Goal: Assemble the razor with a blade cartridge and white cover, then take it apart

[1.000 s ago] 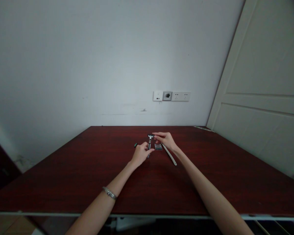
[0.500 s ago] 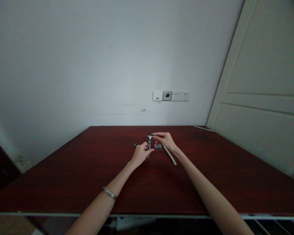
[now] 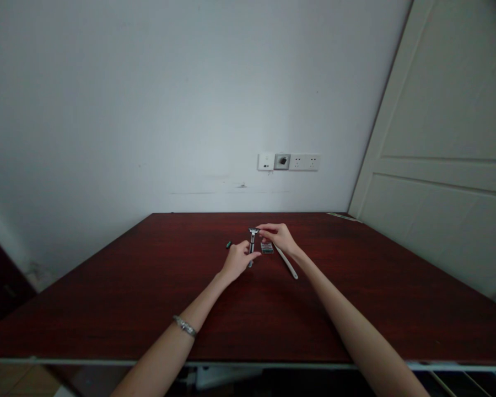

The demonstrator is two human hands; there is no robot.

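My left hand is closed around the handle of a razor, which stands head up with its wide dark head at the top. At the right end of that head, the fingertips of my right hand pinch together on it. Just below the right fingers a small clear case lies on the table; its contents are too small to make out. A long white handle lies slantwise under my right hand, its upper end hidden. Left of my left hand is a small dark green item.
The dark red wooden table reaches back to a pale wall. Sockets and switches are set in the wall behind my hands. A white panelled door stands at the right. A thin pale strip lies at the back right corner.
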